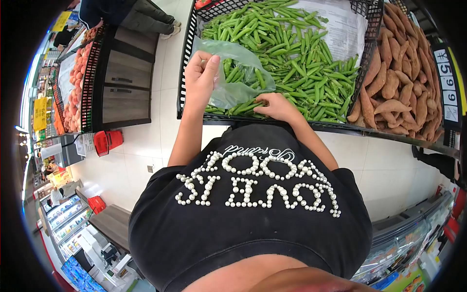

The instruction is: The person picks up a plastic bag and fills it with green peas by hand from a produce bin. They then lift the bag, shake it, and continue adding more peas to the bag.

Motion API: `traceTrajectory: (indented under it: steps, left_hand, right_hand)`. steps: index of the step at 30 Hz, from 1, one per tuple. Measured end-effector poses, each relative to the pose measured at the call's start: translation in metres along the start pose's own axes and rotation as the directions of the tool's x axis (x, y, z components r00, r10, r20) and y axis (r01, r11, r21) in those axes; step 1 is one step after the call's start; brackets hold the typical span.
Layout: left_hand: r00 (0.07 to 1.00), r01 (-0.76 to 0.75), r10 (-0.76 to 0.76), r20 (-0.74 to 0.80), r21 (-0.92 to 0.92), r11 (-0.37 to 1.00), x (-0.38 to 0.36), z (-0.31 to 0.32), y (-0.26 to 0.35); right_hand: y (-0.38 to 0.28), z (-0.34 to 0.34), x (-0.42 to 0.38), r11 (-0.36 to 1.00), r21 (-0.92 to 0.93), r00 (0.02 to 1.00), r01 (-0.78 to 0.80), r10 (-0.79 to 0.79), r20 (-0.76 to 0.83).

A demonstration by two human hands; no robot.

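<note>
My left hand (pixel 200 73) is closed on the rim of a thin, clear green plastic bag (pixel 228 90) and holds it up over the near left corner of a black crate (pixel 187 63). The bag's mouth gapes to the right, and green pea pods show in it or through its film. Just below and right of the bag, my right hand (pixel 277 106) is down at the crate's near edge, its fingers curled onto pea pods. Loose pea pods (pixel 292 63) fill most of the crate, over newspaper (pixel 335 29) bared at the back right.
Sweet potatoes (pixel 394 73) are heaped to the right, beside a price sign (pixel 446 82). Across the tiled aisle (pixel 163 126) on the left stand a cabinet (pixel 126 78) with round reddish produce (pixel 78 82) and a red basket (pixel 108 142). A person's legs (pixel 148 17) are at the top left.
</note>
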State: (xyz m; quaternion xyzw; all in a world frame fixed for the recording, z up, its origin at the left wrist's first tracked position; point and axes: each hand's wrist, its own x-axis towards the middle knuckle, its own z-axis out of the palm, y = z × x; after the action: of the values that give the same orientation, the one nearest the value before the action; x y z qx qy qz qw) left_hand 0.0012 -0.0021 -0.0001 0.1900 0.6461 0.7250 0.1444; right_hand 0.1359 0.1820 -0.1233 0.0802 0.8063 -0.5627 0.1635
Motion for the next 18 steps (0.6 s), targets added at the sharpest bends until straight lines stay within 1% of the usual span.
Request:
traceTrajectory:
  steps: [2, 5, 8, 11, 14, 17, 18]
  left_hand:
    - [1.000, 0.008, -0.008, 0.011, -0.015, 1.000, 0.000, 0.001, 0.001]
    - [1.000, 0.014, -0.014, 0.012, -0.014, 1.000, 0.000, 0.001, 0.002]
    - [1.000, -0.002, 0.002, 0.001, -0.002, 1.000, 0.000, 0.001, 0.001]
    - [1.000, -0.007, 0.007, -0.004, 0.007, 1.000, 0.000, -0.002, -0.003]
    - [1.000, -0.005, 0.005, -0.007, 0.006, 1.000, 0.000, -0.001, -0.004]
    - [1.000, -0.006, 0.006, -0.005, 0.020, 1.000, 0.000, -0.001, -0.003]
    - [1.000, -0.009, 0.009, -0.005, 0.019, 1.000, 0.001, -0.001, -0.003]
  right_hand:
    - [-0.002, 0.001, 0.002, 0.999, 0.024, 0.999, 0.025, -0.026, 0.036]
    - [0.001, 0.005, 0.006, 0.998, 0.018, 0.998, 0.060, -0.061, 0.023]
    - [-0.001, 0.007, 0.005, 0.999, -0.008, 0.999, 0.041, -0.041, -0.025]
    - [-0.008, 0.006, 0.004, 0.999, 0.038, 0.999, -0.030, 0.031, -0.019]
    - [-0.004, 0.009, 0.009, 0.999, -0.046, 0.998, 0.018, -0.021, -0.058]
    - [0.001, 0.013, 0.013, 0.976, -0.161, 0.986, 0.149, -0.159, -0.052]
    - [0.001, 0.013, 0.013, 0.975, -0.149, 0.984, 0.165, -0.173, -0.043]
